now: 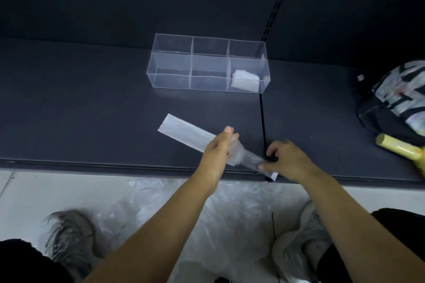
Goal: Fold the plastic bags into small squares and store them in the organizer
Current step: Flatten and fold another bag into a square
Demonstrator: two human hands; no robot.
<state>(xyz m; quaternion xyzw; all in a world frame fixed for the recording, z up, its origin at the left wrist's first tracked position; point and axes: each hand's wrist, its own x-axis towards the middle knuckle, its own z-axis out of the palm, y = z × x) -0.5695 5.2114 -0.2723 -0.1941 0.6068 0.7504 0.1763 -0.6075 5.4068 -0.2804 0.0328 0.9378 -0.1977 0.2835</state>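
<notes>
Clear plastic bag strip [184,132] flat on dark shelf [92,110], gripped by both hands.
Nearest, on pale floor: heap of loose bags [230,204] btw two grey shoes [69,236]. Above that, at shelf's front edge, right hand [287,161] pinches strip's near end w/ curled fingers; left hand [217,147] grips strip's middle, thumb up, plastic bunched & lifted there. Strip's far end lies flat, angled back-left. Further back: clear organizer [172,64] w/ dividers, one folded square [245,81] in its right-end front section. Far right: patterned pack [400,99] & yellow handle [400,148].
</notes>
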